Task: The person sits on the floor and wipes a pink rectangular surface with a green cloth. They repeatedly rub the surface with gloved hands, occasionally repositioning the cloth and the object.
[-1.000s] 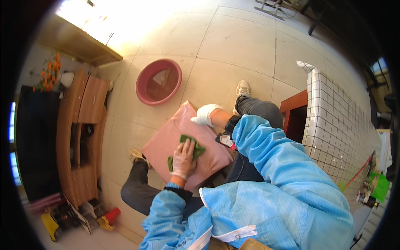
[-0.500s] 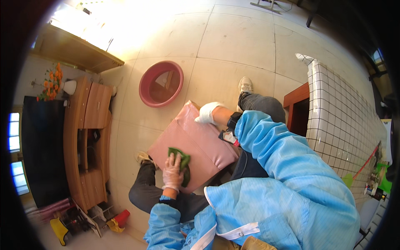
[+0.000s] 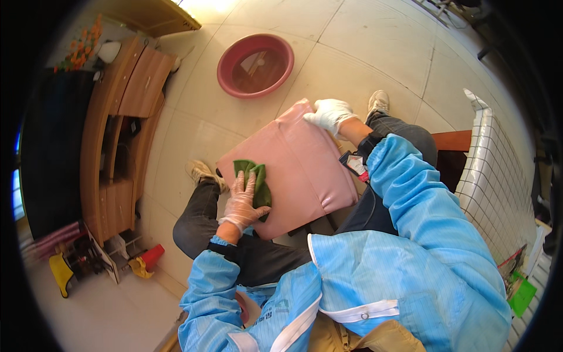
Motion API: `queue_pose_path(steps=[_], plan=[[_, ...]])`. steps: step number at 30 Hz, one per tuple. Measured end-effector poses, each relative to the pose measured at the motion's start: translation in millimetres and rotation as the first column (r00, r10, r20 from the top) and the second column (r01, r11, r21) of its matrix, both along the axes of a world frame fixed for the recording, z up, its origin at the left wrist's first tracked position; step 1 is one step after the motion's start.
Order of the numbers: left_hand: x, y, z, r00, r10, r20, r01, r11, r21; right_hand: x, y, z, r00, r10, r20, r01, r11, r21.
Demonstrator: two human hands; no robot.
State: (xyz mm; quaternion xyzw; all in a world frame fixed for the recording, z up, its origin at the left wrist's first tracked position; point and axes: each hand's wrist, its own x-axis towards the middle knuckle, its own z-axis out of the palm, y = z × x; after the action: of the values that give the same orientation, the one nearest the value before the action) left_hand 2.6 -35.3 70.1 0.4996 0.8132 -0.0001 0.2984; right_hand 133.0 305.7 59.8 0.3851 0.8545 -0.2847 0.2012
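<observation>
Green cloth (image 3: 253, 183) lies on pink cushion's (image 3: 299, 164) near-left edge, w/ left hand (image 3: 241, 202) pressed flat on it, fingers spread. Right hand (image 3: 329, 114) grips cushion's far corner.

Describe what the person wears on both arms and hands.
Both arms are in loose light-blue sleeves with dark cuffs at the wrists. The left hand wears a thin, see-through disposable glove; the right hand wears a white glove. The same blue garment has white trim lower down the front.

Small tag (image 3: 356, 165) — right wrist
</observation>
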Motion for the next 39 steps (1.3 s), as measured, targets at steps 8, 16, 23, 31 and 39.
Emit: queue_pose_path(steps=[8, 16, 23, 31, 39], plan=[[-29.4, 0.2, -20.9, 0.808, 0.492, 0.323, -0.589, 0.688, 0.425, -12.1, 4.4, -6.7, 0.998, -0.039, -0.052, 0.038, 0.999, -0.002], [-99.3, 21.0, -26.9, -0.135, 0.599, 0.789, -0.944, 0.164, -0.286, -14.0, 16.9, -39.3, 0.977, -0.174, -0.124, 0.138, 0.958, -0.251], [-128.3, 11.2, -34.5, -0.449, 0.532, 0.718, -0.786, 0.147, -0.600, -9.8, 24.0, -33.2, 0.953, -0.261, -0.151, 0.155, 0.853, -0.497], [-128.9, 8.9, -39.1, -0.494, 0.481, 0.724, -0.774, 0.135, -0.619, -14.3, 30.1, -30.4, 0.956, -0.264, -0.128, 0.143, 0.799, -0.584], [-129.3, 3.9, -54.6, -0.498, 0.415, 0.761, -0.802, 0.113, -0.586, -10.6, 28.1, -32.3, 0.936, -0.303, -0.179, 0.139, 0.785, -0.603]])
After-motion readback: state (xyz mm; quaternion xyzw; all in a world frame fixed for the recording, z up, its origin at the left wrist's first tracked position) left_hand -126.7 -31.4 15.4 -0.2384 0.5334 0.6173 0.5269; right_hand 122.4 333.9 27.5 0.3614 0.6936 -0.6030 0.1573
